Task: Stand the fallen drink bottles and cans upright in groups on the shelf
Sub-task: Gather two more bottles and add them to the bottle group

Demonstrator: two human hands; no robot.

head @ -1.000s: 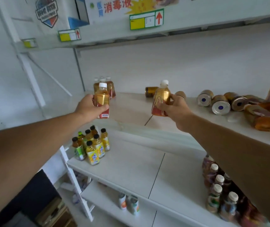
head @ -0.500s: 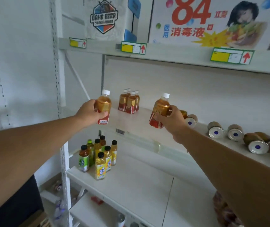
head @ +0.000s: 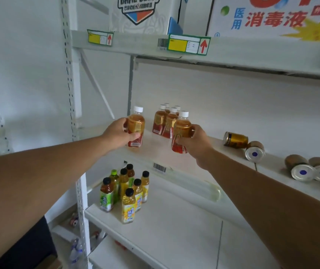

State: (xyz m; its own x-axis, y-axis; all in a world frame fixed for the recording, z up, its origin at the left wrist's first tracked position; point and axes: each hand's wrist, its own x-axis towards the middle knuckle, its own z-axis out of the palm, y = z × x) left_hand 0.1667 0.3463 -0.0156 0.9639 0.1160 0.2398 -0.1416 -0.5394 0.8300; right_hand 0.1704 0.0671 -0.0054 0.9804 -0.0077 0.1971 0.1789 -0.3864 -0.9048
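Both hands grip tea bottles: left hand (head: 119, 133) holding one (head: 135, 127), right hand (head: 196, 141) another (head: 181, 133), mid-frame; next, set them beside the standing group (head: 165, 121).

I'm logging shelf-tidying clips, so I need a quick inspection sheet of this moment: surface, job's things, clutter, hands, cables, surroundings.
Surface: white middle shelf, barcode sticker on its front edge.
Job's things: upright group of white-capped tea bottles at the back; gold cans lying on their sides to the right; more fallen cans further right.
Clutter: nothing seen on the middle shelf.
Hands: left hand holds a tea bottle upright; right hand holds another, slightly tilted, beside the group.
Cables: nothing seen.
Surroundings: black-capped bottles standing on the lower shelf; printed cartons on the top shelf.
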